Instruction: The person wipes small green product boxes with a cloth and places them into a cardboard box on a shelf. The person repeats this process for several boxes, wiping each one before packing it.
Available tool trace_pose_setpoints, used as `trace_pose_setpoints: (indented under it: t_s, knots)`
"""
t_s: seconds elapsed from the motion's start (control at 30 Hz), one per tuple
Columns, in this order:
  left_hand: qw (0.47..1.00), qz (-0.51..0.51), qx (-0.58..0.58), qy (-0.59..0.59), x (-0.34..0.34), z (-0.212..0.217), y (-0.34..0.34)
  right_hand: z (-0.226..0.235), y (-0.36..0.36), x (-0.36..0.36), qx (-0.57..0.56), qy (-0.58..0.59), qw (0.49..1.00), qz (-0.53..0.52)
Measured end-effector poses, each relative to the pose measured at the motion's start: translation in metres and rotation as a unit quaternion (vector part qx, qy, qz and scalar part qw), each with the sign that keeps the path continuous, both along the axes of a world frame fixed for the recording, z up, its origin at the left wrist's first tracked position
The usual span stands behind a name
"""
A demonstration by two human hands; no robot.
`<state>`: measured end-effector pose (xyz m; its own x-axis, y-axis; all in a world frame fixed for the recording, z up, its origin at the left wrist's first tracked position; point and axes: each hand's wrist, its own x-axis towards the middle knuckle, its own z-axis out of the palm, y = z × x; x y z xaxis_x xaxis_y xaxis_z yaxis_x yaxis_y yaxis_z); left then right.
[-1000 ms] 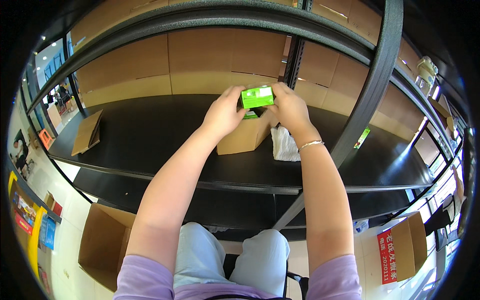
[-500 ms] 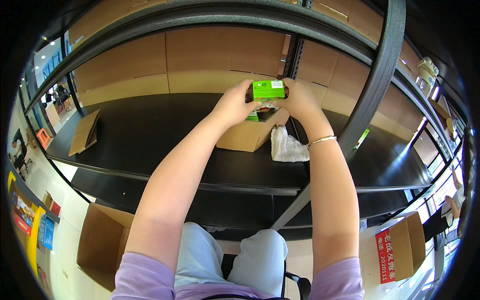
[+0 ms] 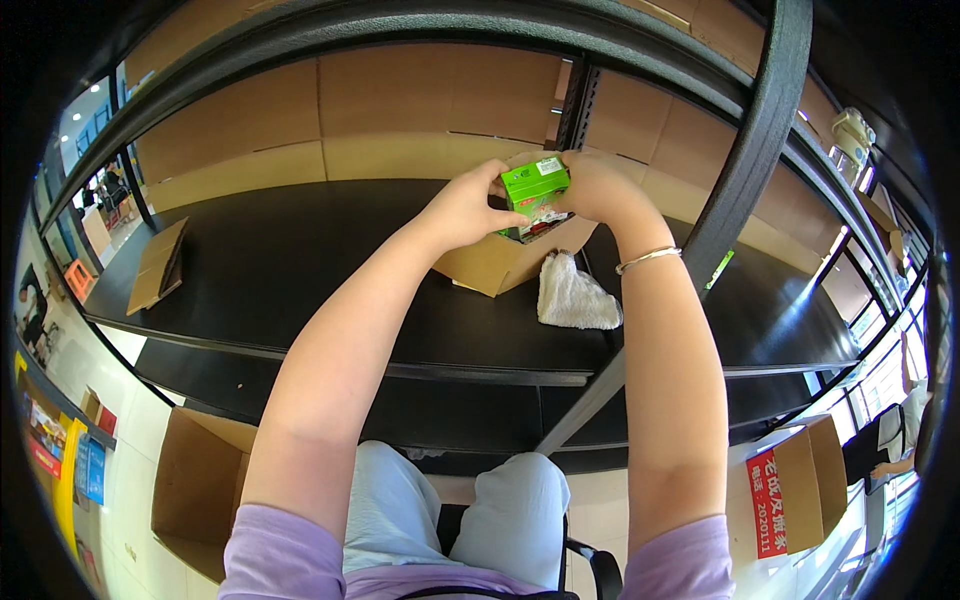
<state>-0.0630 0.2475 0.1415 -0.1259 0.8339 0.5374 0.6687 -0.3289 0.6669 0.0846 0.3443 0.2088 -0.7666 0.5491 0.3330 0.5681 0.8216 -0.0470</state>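
Observation:
A small bright green box (image 3: 537, 183) is tilted between my hands, at the mouth of an open cardboard carton (image 3: 492, 267) on the black shelf. My left hand (image 3: 472, 206) grips its left side, thumb below and fingers on top. On the right side, my right hand (image 3: 597, 187) closes round it, its fingertips partly hidden behind the box. More green and dark packages show inside the carton, mostly covered by what I hold. A crumpled whitish cloth (image 3: 577, 293) lies against the carton's right side, below my right wrist.
A black metal post (image 3: 745, 160) rises to the right of my right arm. A folded cardboard piece (image 3: 158, 268) stands at the shelf's left end. Behind the post lies a small green packet (image 3: 719, 269). Open cardboard boxes (image 3: 195, 480) (image 3: 812, 480) stand on the floor either side.
The green box has tipped and sunk slightly toward the carton, with both hands still on it. My right hand has turned further over it. The carton has shifted a little.

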Motion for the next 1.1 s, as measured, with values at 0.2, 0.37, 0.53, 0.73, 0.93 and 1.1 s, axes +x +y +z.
trace_pose_setpoints:
  t_s: [0.2,0.37,0.53,0.73,0.93,1.1]
  knots:
    - [0.998,0.055,0.012,0.022,0.01,-0.007,0.007,-0.016,0.004,-0.002,-0.083,0.08,0.993,0.031]
    - [0.991,0.112,0.002,0.08,0.016,-0.014,0.009,-0.022,0.007,-0.007,-0.167,0.005,0.986,-0.012]
    - [0.972,0.192,-0.024,0.13,0.028,-0.01,0.004,-0.029,0.014,-0.014,-0.244,0.04,0.969,0.014]
    - [0.955,0.262,-0.05,0.132,0.046,-0.003,0.002,-0.034,0.009,-0.01,-0.187,0.091,0.976,0.065]
    - [0.962,0.236,-0.098,0.101,0.037,0.006,0.003,-0.031,0.016,-0.018,-0.251,0.071,0.964,0.054]
    - [0.977,0.183,-0.069,0.08,0.019,-0.006,0.014,-0.046,0.04,-0.03,-0.19,0.083,0.977,0.05]
